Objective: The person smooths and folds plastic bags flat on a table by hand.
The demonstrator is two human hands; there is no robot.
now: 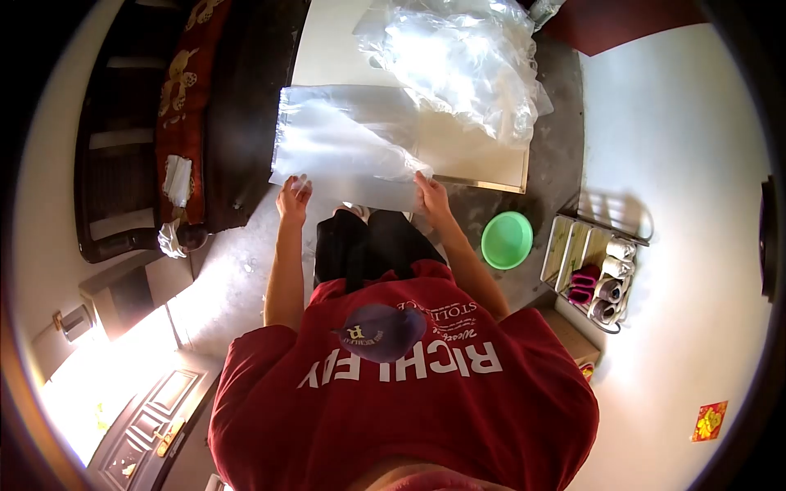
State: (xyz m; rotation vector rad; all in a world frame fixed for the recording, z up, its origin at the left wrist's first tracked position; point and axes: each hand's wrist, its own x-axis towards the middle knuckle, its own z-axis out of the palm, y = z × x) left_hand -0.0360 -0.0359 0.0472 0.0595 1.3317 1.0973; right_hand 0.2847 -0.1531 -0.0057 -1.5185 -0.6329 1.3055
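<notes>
A clear plastic bag [344, 123] is spread flat over the near part of a pale table [483, 164]. My left hand [295, 199] pinches the bag's near left corner, just past the table's edge. At the near right corner, my right hand [429, 196] grips the plastic between thumb and fingers. Between the two hands the near edge of the bag hangs over the table's front. Beyond it, on the far right of the table, lies a large heap of crumpled clear plastic bags [458, 57].
A green basin [507, 240] stands on the floor to the right, near a shoe rack [585, 274] holding several shoes. To the left is a dark wooden bench [115, 155] with a red patterned cloth [176, 90]. A door [155, 417] stands at lower left.
</notes>
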